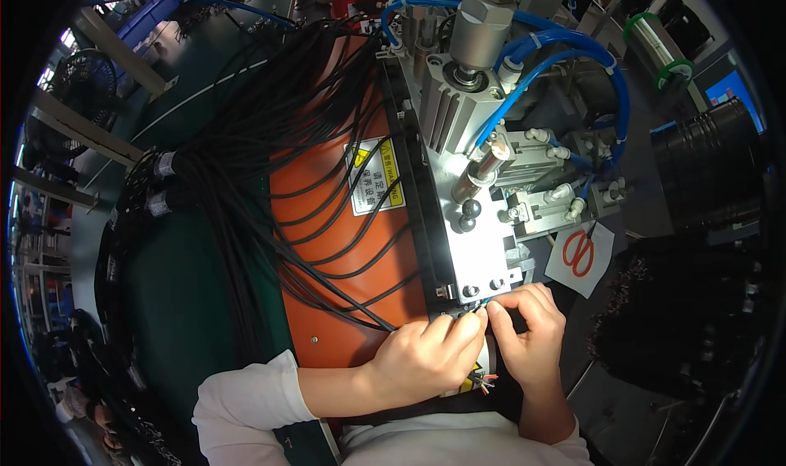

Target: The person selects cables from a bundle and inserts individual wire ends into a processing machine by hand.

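Observation:
My left hand (430, 353) is closed in a pinch at the near end of a metal pneumatic press fixture (483, 249). From the other side, my right hand (530, 327) also pinches, its fingertips almost meeting the left ones. Between them shows a tiny bit of thin bluish wire (485, 304); the fingers hide most of it. Just below the left fingers, a cable end with stripped coloured wires (485, 382) sticks out. Several black cables (352, 298) run across an orange plate (336, 335) into the fixture's left side.
Orange-handled scissors (578, 253) lie on white paper (600, 261) right of the fixture. Blue air hoses (620, 90) loop above it. A thick cable bundle (217, 196) hangs at left over the green table (168, 302). Dark cable bundles (655, 319) and a black drum (711, 167) stand right.

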A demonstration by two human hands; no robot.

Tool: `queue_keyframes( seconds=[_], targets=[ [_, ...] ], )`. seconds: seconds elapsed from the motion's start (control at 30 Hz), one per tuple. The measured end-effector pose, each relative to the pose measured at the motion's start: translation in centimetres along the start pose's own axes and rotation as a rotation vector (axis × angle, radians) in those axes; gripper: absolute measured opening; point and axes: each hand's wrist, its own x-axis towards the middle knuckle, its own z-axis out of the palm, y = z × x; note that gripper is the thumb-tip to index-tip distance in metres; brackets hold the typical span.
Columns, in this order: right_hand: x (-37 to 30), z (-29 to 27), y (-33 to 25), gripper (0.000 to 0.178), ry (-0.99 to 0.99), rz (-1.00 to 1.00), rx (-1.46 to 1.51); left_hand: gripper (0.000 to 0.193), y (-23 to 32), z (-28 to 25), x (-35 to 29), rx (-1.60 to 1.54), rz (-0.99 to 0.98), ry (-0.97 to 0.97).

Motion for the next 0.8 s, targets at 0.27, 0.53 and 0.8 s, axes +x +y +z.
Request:
queue_keyframes(
  seconds=[0.27, 0.53, 0.8],
  targets=[
    [-0.3, 0.9, 1.0, 0.01, 0.006, -0.033, 0.046, 0.034, 0.0, -0.6, 0.1, 0.027, -0.08, -0.089],
    [-1.1, 2.6, 2.8, 0.009, 0.032, 0.215, 0.393, 0.031, -0.3, -0.1, 0.5, 0.028, -0.056, -0.039],
    [-0.4, 1.4, 1.3, 0.01, 0.109, -0.029, 0.137, 0.025, -0.7, -0.2, 0.5, -0.017, -0.024, 0.034]
  ],
)
